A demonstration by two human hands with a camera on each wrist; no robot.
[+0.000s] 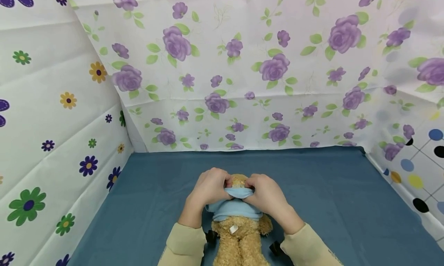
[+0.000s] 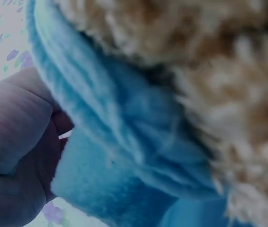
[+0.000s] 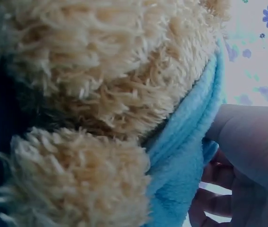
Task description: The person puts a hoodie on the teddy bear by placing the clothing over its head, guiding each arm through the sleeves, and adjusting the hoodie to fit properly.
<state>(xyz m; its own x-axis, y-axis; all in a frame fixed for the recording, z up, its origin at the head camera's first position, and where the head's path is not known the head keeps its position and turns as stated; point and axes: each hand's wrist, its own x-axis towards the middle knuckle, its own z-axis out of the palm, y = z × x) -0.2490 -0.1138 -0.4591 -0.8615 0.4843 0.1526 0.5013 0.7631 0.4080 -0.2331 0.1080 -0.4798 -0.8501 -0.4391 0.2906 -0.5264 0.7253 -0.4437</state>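
Note:
A tan plush teddy bear lies lengthwise on the blue table, legs toward me, a small white tag on its lower body. It wears a light blue fleece garment. At its upper edge, my left hand pinches the cloth on the left side, while my right hand pinches it on the right. A folded strip of cloth spans between the thumbs, just below the visible part of the head. Both wrist views show curly fur close up beside the blue cloth. Some fingertips are hidden.
The blue tabletop extends around the bear. White sheets with purple flowers hang behind it, flowered cloth stands at the left, and dotted cloth at the right. Black wrist-worn pieces sit by my sleeves.

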